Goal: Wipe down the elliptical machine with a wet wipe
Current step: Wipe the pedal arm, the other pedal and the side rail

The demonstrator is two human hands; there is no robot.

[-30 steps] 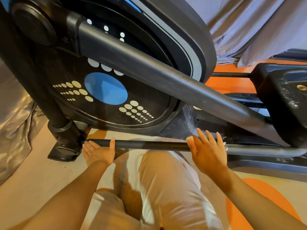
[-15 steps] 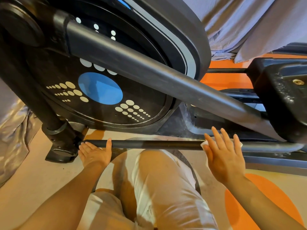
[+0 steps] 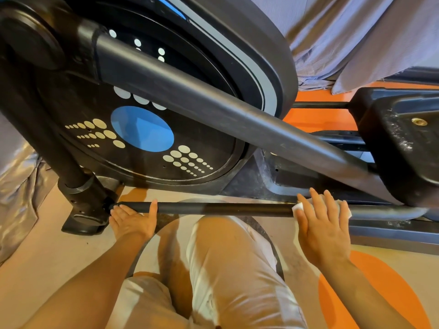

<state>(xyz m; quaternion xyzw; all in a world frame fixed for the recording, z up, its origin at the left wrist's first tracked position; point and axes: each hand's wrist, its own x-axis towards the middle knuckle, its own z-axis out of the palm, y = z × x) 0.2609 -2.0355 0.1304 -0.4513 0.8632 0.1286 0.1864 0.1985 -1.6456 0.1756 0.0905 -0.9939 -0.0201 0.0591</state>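
Right hand pressed a wipe on the bar, fingers straight; left hand gripped the bar's left end.

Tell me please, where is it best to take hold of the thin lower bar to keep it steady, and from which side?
Probably the bare middle stretch of the lower bar, between the left hand and the wet wipe. Come from the near side, from above: it is a slim, round, level tube, so fingers can wrap over it.
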